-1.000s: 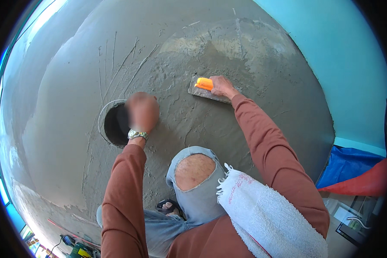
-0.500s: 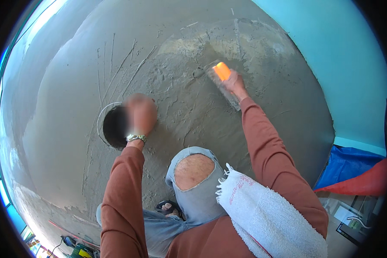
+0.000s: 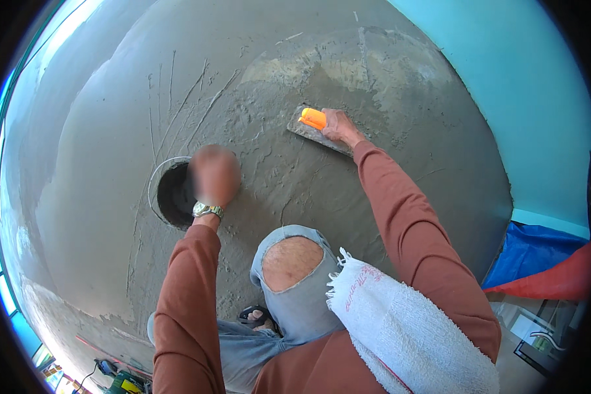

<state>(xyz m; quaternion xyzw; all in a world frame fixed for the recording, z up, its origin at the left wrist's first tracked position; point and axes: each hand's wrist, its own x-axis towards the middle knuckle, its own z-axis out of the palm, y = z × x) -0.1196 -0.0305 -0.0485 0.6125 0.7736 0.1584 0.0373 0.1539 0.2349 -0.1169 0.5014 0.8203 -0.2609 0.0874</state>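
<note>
My right hand [image 3: 341,127] is wrapped round the orange handle of a rectangular finishing trowel [image 3: 310,131]. The trowel's blade lies on the wet grey mortar [image 3: 269,151] spread over the floor. At the left, my left hand [image 3: 215,176] is over the right side of a dark bucket [image 3: 172,196] with a thin wire handle. A blur covers this hand, so its fingers and what they grip cannot be made out. Lighter, rougher floor [image 3: 335,56] shows beyond the trowel.
A turquoise wall [image 3: 505,72] borders the floor on the right. Blue sheeting [image 3: 522,253] and red sheeting [image 3: 551,276] lie at its foot. My bent knee [image 3: 292,262] and a white towel [image 3: 407,322] are close in front. A green tool [image 3: 125,383] sits at the lower left.
My right hand has swept the trowel to the left and slightly nearer, turning its blade more crosswise. My left hand and the bucket have stayed in nearly the same place.
</note>
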